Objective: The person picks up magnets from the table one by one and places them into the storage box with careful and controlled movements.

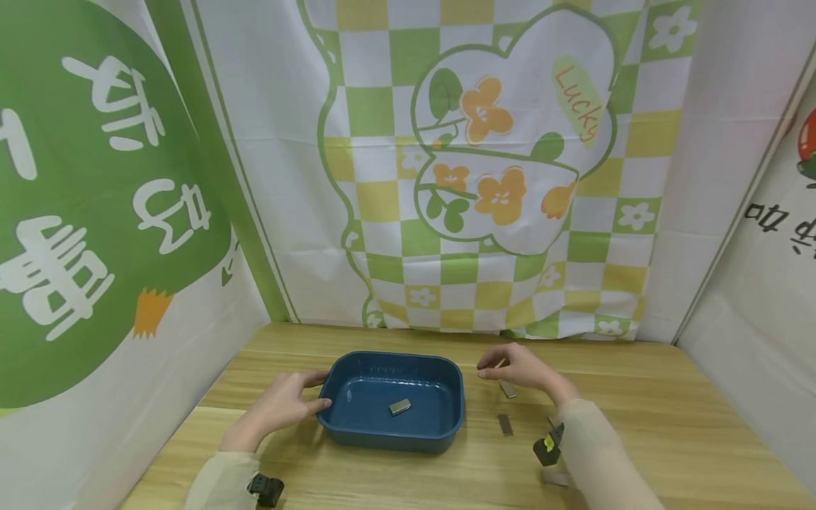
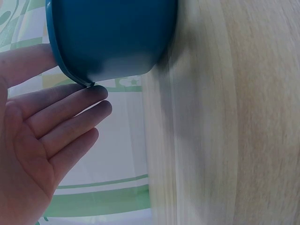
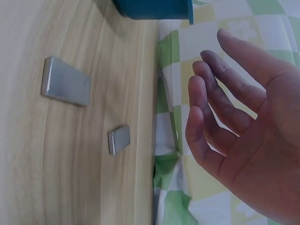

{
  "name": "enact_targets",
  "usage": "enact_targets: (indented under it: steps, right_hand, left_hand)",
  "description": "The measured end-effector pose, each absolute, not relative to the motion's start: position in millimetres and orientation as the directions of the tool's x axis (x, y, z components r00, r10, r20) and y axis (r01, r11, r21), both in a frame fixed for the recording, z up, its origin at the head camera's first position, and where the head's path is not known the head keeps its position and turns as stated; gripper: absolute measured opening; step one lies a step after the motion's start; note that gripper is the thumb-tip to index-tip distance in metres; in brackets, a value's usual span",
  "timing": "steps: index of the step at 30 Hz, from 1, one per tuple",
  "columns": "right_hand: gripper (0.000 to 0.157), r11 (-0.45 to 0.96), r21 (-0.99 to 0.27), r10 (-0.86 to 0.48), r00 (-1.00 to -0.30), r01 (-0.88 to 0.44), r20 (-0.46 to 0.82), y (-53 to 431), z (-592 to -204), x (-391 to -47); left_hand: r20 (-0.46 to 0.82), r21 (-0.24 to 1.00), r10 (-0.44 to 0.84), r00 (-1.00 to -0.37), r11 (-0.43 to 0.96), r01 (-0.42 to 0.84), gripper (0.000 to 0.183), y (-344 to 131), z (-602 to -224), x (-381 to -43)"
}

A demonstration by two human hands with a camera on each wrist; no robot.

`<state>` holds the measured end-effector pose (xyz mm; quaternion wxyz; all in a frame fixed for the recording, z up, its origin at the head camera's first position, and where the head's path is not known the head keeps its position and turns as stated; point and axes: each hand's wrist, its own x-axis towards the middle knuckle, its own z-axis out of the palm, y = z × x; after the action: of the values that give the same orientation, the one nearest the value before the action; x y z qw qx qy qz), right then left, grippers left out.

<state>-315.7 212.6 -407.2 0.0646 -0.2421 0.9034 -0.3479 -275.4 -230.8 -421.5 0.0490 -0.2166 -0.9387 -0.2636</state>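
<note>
A dark blue rectangular basin (image 1: 390,443) stands on the wooden table, with one small silvery metal block (image 1: 399,406) lying inside it. At the basin's left end, my left hand (image 1: 283,405) touches the rim; its fingers look fairly straight in the left wrist view. My right hand (image 1: 518,368) hovers right of the basin, fingers loosely bent, and the right wrist view shows nothing in it. Below it lies a flat metal block (image 1: 508,389), with a second block (image 1: 506,425) nearer the front. The right wrist view shows a large-looking block (image 3: 66,82) and another block (image 3: 119,139).
Near the right sleeve lies another flat piece (image 1: 556,479), partly covered by the arm. The wooden table (image 1: 669,411) ends at a patterned cloth (image 1: 510,283) hanging along the back. More cloth hangs at both sides.
</note>
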Motion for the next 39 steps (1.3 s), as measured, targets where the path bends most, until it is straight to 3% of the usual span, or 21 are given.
enact_targets:
  steps: [30,39]
  right_hand:
    - [0.026,0.624,-0.652,-0.500,-0.861,-0.432,0.092,256.5,-414.9,-304.7]
    - [0.034,0.599,-0.680,-0.494,-0.863,-0.423,0.101,269.2,-418.1,-299.9]
  left_hand:
    - [0.206,0.461,0.382,-0.901,0.774,0.434,0.053,-231.1,-423.2,-277.0]
    - [0.199,0.470,0.377,-0.904,0.773,0.426,0.052,-230.0,-421.2,-275.9]
